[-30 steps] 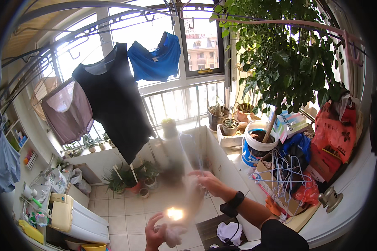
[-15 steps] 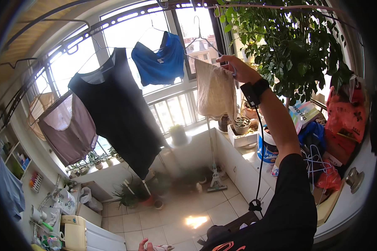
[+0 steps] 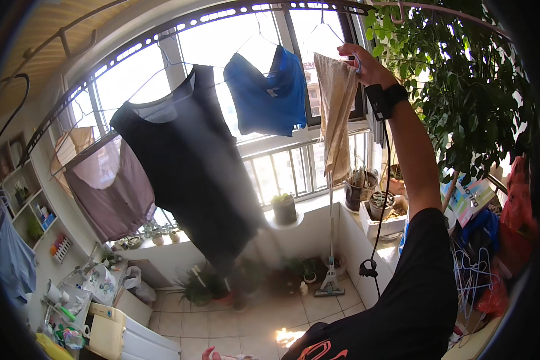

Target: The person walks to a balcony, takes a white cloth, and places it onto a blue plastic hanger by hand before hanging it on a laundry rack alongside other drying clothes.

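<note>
High on the right, my right hand [image 3: 372, 69] is raised, closed round the end of a wire clothes hanger [image 3: 357, 62]. From that hanger droops a beige cloth [image 3: 335, 114], now narrow and seen nearly edge-on. To its left hang a blue top [image 3: 267, 96] and a black sleeveless shirt [image 3: 189, 156] on hangers, then mauve shorts [image 3: 105, 186]. At the bottom edge only a few fingers of my left hand [image 3: 210, 354] show, with a pale pinkish cloth [image 3: 243, 357] against them; most of that hand is cut off.
A perforated drying rail [image 3: 213, 16] crosses overhead. Leafy plants [image 3: 462, 108] hang at the right, above piled bags and blue wire hangers [image 3: 475, 273]. A mop [image 3: 330, 282] leans by the white cabinet. A white appliance [image 3: 141, 336] stands lower left. A black cable [image 3: 378, 228] dangles from my right wrist.
My right hand has moved up and to the right in view, with the hanger. The beige cloth has turned from broad to nearly edge-on. The whole view has shifted.
</note>
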